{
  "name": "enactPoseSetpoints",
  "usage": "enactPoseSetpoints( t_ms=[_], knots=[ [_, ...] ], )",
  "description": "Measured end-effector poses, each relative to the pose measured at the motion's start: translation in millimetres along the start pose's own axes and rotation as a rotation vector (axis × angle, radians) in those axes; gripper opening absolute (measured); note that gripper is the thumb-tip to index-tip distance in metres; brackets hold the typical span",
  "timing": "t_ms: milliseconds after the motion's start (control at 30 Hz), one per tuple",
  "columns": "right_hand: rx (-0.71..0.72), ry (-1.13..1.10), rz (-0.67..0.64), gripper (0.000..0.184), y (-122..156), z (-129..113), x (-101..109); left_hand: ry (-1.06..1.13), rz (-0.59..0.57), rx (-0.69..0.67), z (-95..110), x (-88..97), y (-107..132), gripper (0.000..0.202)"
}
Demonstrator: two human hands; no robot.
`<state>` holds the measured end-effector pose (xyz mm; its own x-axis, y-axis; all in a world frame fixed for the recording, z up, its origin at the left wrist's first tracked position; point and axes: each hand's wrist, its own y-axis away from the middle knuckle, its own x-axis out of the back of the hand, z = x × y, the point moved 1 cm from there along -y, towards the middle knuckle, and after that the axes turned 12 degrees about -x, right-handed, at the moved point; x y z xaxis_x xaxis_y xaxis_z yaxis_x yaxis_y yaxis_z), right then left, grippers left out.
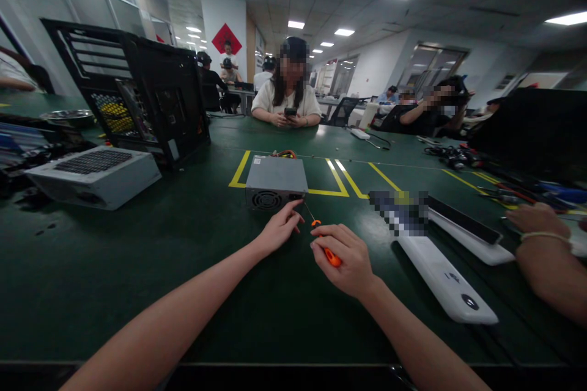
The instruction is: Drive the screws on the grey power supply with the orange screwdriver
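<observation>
Right hand (349, 259) clamped on the orange screwdriver (326, 244), its shaft angling away up-left toward the grey power supply (276, 181); left hand (280, 227), fingers loosely spread, touches its near face.

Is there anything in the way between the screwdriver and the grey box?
Nothing visible. The orange screwdriver in the right hand points its thin shaft straight at the grey box, and the left hand rests beside the tip, not across it.
</observation>
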<state>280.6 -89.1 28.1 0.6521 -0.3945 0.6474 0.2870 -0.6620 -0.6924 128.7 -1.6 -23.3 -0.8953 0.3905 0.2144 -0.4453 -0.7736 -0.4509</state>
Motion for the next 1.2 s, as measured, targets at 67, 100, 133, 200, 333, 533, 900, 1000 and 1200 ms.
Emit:
enactPoseSetpoints(
  t_ms=[67, 100, 133, 200, 333, 533, 900, 1000, 1200],
  knots=[
    [0.012, -0.014, 0.021, 0.007, 1, -1, 1, -0.009, 0.004, 0.002, 0, 0.2, 0, 0.043],
    [0.018, -0.022, 0.034, 0.007, 1, -1, 2, -0.012, 0.006, 0.005, 0, 0.2, 0, 0.043],
    [0.023, -0.028, 0.047, 0.008, 1, -1, 2, -0.015, 0.007, 0.008, 0, 0.2, 0, 0.042],
    [0.028, -0.035, 0.063, 0.009, 1, -2, 2, -0.024, 0.017, 0.019, 0, 0.0, 0, 0.039],
    [0.055, -0.029, 0.0, 0.009, 0, -3, -7, -0.014, 0.099, 0.042, -3, 0.7, -1, 0.026],
    [0.108, -0.005, -0.057, 0.009, -2, -3, -21, 0.165, 0.268, 0.129, -5, 4.3, -3, 0.022],
    [0.088, 0.035, -0.046, 0.015, -2, -2, -26, 0.216, 0.274, 0.136, -5, 5.7, -3, 0.02],
    [-0.011, 0.017, 0.016, 0.03, -1, -2, -28, 0.226, 0.273, 0.126, -6, 6.2, -4, 0.02],
    [0.046, 0.075, -0.071, 0.018, 1, -6, -29, 0.246, 0.294, 0.145, -6, 6.4, -4, 0.019]
  ],
)
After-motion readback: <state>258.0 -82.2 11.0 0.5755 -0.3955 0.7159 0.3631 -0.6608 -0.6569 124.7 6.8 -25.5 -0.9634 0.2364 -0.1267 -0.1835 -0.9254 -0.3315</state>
